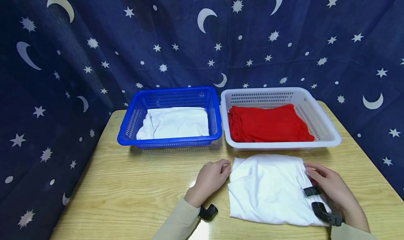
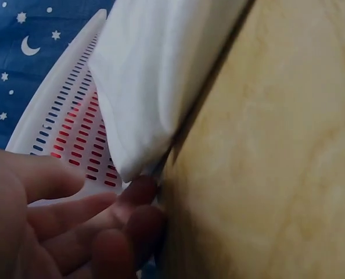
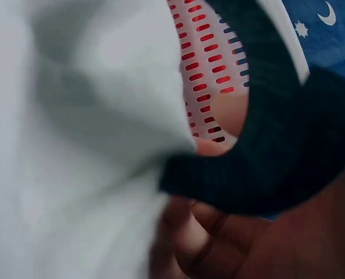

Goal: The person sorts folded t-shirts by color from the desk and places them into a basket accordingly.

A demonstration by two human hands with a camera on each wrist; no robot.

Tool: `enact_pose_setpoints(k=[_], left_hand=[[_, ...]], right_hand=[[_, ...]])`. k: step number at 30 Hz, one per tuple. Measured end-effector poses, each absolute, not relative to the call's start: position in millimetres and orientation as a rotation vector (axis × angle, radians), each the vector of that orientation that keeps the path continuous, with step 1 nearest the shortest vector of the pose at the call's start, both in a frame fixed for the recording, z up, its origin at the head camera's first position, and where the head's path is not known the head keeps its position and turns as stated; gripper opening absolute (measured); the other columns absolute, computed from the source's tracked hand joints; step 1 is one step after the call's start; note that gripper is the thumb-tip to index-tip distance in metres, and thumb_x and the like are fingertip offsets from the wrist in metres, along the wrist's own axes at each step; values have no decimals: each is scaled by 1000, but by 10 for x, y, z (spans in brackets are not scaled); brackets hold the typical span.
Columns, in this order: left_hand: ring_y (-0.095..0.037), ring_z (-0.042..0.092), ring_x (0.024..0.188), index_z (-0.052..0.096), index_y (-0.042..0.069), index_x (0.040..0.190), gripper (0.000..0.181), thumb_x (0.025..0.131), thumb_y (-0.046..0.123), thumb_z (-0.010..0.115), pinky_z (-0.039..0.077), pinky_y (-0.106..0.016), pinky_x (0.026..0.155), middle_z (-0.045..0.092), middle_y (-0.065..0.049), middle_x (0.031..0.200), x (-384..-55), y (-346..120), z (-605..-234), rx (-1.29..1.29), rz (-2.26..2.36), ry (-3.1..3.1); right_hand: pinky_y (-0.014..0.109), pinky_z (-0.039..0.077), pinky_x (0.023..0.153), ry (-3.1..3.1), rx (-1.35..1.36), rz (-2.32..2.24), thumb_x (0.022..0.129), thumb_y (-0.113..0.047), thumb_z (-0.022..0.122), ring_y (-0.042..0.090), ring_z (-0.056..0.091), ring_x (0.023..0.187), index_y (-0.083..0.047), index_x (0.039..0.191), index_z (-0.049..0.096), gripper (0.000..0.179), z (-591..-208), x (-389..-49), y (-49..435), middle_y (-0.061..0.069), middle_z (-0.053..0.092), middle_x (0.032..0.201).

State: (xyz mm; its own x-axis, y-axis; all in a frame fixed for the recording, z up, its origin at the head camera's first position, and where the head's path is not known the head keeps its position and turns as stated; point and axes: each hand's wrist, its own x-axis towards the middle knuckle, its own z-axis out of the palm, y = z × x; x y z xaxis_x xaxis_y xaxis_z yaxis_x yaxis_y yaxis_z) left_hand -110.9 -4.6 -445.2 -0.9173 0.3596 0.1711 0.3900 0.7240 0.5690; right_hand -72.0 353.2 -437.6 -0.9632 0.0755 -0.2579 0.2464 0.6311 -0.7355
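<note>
A folded white garment (image 1: 271,191) lies on the wooden table in front of the white basket, its surface slightly wrinkled. My left hand (image 1: 212,178) rests at its upper left corner, fingers loosely bent. In the left wrist view, the fingertips (image 2: 139,192) meet the corner of the white cloth (image 2: 143,87), the thumb standing apart from it. At the right edge, my right hand (image 1: 331,185) pinches the upper corner between thumb and index finger. Blurred white cloth (image 3: 91,145) fills much of the right wrist view, with curled fingers (image 3: 196,244) close beside it.
A blue basket (image 1: 170,140) at the back left holds folded white cloth (image 1: 178,122). Beside it, a white basket (image 1: 284,144) contains folded red cloth (image 1: 268,124). Dark wrist straps (image 1: 325,213) overlap the garment's right side. Behind the table (image 1: 135,191) hangs a star-and-moon curtain (image 1: 189,40).
</note>
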Motion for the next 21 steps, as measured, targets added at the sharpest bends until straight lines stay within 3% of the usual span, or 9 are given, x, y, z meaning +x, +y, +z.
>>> enact_pose_setpoints(k=[4, 6, 9, 11, 17, 21], left_hand=[[-3, 48, 51, 67, 17, 101, 24, 90, 29, 48, 43, -19, 52, 54, 12, 62, -1140, -82, -4471, -678, -1290, -2956], [-7, 53, 53, 65, 14, 105, 26, 91, 28, 49, 47, -22, 53, 57, 6, 64, -1162, -111, -4480, -678, -1634, -2968], [-17, 59, 54, 60, 8, 114, 31, 90, 26, 52, 50, -29, 50, 61, -5, 69, -1182, -160, -4489, -615, -2097, -2935], [-17, 61, 58, 58, 8, 118, 35, 89, 28, 54, 51, -29, 53, 62, -5, 70, -1189, -188, -4493, -620, -2183, -2948], [-5, 55, 61, 56, 18, 122, 45, 82, 36, 61, 45, -21, 63, 63, 7, 70, -1191, -215, -4486, -795, -2026, -3057], [-2, 57, 71, 54, 19, 123, 42, 84, 33, 60, 44, -20, 72, 65, 11, 82, -1214, -219, -4490, -947, -2039, -3009]], right_hand=[[41, 45, 78, 2611, 259, -1190, 88, -48, 46, 41, 42, 107, 4, 138, 21, 77, -4336, -732, 3505, 31, 36, 126], [46, 42, 81, 2606, 257, -1171, 86, -49, 48, 43, 37, 112, 4, 139, 20, 80, -4319, -732, 3490, 32, 32, 129], [38, 44, 75, 2657, 221, -1091, 85, -49, 51, 35, 46, 102, 3, 136, 28, 76, -4327, -723, 3465, 27, 43, 119], [30, 43, 70, 2689, 180, -1054, 85, -47, 54, 27, 48, 93, 3, 134, 32, 73, -4340, -729, 3440, 21, 49, 111], [22, 40, 65, 2701, 90, -1066, 82, -44, 58, 18, 46, 83, 1, 133, 37, 70, -4367, -770, 3359, 11, 51, 98], [27, 44, 71, 2688, 106, -1099, 84, -45, 55, 24, 49, 92, 2, 133, 36, 71, -4375, -784, 3318, 18, 52, 107]])
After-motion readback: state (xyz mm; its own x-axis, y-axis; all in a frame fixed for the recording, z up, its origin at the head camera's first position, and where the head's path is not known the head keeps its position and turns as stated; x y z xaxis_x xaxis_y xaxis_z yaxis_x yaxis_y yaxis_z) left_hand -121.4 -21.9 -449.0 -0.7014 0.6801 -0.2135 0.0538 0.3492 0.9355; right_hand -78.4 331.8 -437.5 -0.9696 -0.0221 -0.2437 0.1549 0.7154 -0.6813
